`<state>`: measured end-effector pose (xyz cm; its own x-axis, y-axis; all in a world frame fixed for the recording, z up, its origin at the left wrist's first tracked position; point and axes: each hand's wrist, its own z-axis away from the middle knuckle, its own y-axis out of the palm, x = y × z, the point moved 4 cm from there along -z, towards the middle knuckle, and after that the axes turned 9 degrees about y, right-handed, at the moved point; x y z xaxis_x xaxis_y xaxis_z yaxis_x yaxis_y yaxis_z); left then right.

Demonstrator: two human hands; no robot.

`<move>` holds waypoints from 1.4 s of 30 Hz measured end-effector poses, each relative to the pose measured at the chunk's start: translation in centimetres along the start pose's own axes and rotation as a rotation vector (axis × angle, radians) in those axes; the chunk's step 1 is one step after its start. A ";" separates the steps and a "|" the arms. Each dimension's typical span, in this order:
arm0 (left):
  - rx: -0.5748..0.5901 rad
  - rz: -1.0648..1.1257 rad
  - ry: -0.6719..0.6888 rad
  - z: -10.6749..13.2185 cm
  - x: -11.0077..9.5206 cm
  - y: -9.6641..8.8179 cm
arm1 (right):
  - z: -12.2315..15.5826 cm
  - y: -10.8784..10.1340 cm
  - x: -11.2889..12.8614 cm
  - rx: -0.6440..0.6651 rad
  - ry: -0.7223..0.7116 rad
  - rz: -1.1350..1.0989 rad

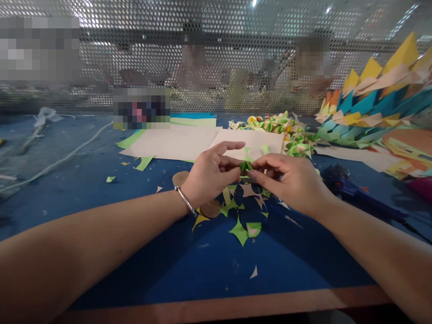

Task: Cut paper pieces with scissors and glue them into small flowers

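Both of my hands meet over the blue table [202,261]. My left hand [211,173], with a silver bangle at the wrist, pinches a small folded green paper piece [245,166] from the left. From the right, my right hand [290,180] pinches the same piece with thumb and fingertips. Green, pink and yellow paper scraps [241,227] lie scattered just below my hands.
White paper sheets [189,141] lie behind my hands. A heap of small folded paper flowers [283,130] sits at back right, beside a big stack of coloured folded papers [374,103]. A dark blue glue gun [347,186] lies right. A perforated metal screen [216,54] closes the back, with people behind it.
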<state>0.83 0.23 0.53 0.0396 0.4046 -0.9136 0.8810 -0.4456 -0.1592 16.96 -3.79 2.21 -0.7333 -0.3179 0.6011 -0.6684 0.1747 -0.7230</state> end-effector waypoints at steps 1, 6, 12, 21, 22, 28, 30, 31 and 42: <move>-0.004 -0.010 0.004 0.0 0.0 0.0 | 0.0 0.0 0.0 0.001 0.001 -0.002; -0.030 -0.074 0.031 -0.2 0.0 -0.4 | 0.0 0.0 0.1 0.005 0.015 -0.001; -0.050 -0.091 0.060 -0.2 -0.1 -0.6 | -0.1 -0.1 0.0 0.022 0.039 -0.019; -0.079 0.021 0.061 -0.2 0.0 -0.4 | 0.0 0.0 0.1 0.038 0.036 -0.041; -0.081 0.021 0.066 -0.2 0.0 -0.4 | 0.0 0.0 0.1 0.038 0.030 -0.042; -0.095 0.026 0.088 -0.3 0.2 -0.4 | 0.1 -0.1 0.1 0.033 0.013 -0.044; -0.092 0.031 0.079 -0.4 0.3 -0.4 | 0.1 -0.2 0.0 0.018 0.015 -0.041; -0.089 0.031 0.073 -0.4 0.3 -0.4 | 0.1 -0.2 0.0 0.013 0.018 -0.040; -0.066 0.022 0.054 -0.4 0.4 -0.6 | 0.1 -0.5 -0.1 -0.006 0.018 -0.009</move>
<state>0.51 0.93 0.38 0.0830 0.4390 -0.8947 0.9088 -0.4016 -0.1128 17.40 -3.98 2.49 -0.7294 -0.3027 0.6135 -0.6755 0.1771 -0.7157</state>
